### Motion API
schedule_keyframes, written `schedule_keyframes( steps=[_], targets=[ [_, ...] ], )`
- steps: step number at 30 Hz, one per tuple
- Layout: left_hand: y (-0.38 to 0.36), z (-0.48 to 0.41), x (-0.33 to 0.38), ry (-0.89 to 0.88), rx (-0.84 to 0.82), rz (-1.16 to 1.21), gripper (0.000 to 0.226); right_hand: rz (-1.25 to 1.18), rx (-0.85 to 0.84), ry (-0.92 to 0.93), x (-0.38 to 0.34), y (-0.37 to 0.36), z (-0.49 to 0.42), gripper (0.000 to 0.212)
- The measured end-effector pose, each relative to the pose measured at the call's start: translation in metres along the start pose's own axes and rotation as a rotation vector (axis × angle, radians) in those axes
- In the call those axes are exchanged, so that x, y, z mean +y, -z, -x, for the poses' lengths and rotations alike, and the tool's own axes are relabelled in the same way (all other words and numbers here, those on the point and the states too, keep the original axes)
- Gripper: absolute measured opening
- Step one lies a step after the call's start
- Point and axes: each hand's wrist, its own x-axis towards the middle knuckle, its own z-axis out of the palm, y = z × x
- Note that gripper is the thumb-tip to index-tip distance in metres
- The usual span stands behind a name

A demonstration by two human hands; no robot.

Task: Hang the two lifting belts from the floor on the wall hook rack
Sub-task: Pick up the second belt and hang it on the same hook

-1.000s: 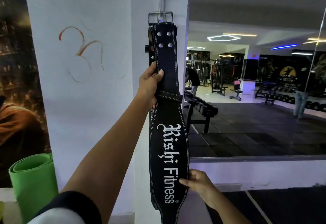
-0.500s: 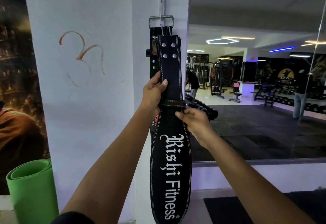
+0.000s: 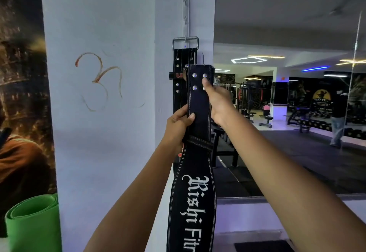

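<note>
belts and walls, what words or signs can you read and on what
"Rishi Fitn", cut off by the frame edge: white lettering on the front belt.
Orange hand-drawn symbol, not letters: white wall.
Red mark on the hanging rear belt: too small to read.
Yellow round logo, far wall: blurred.

Green rolled mat (image 3: 32, 222) bottom left, against dark poster (image 3: 19, 93). Orange scribble (image 3: 99, 81) on white pillar. Mirror (image 3: 287, 113) right, reflecting gym machines.

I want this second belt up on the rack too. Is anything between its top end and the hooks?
Yes. The first belt already hangs by its buckle from the hook rack, directly behind the held belt. Both hands grip that belt: left hand, right hand. Higher hooks look free.
</note>
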Motion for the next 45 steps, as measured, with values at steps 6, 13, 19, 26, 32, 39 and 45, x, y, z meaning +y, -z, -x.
schedule_keyframes(
  steps=[6, 13, 19, 26, 32, 39, 45],
  targets=[
    [0.004, -0.004, 0.018, 0.038, 0.113, -0.084, 0.026, -0.1, 0.092, 0.03, -0.013, -0.006, -0.009, 0.024],
    [-0.011, -0.03, 0.071, 0.01, 0.146, -0.125, 0.032, -0.076, 0.133, 0.058, 0.0, -0.017, 0.009, 0.03],
    [-0.018, -0.044, 0.075, -0.125, 0.251, -0.027, 0.028, -0.032, 0.034, 0.084, -0.002, -0.018, 0.009, 0.025],
    [-0.015, -0.063, 0.065, -0.236, 0.308, -0.094, 0.031, 0.041, 0.086, 0.166, -0.019, -0.035, -0.019, 0.032],
    [-0.009, -0.09, 0.081, -0.312, 0.319, -0.16, 0.033, 0.06, 0.194, 0.25, -0.025, -0.059, -0.046, 0.035],
    [0.001, -0.145, 0.098, -0.352, 0.262, -0.181, 0.033, 0.22, 0.375, 0.482, -0.026, -0.083, -0.094, 0.033],
    [0.008, -0.203, 0.107, -0.375, 0.259, -0.227, 0.033, 0.205, 0.383, 0.533, -0.031, -0.095, -0.152, 0.034]
  ],
)
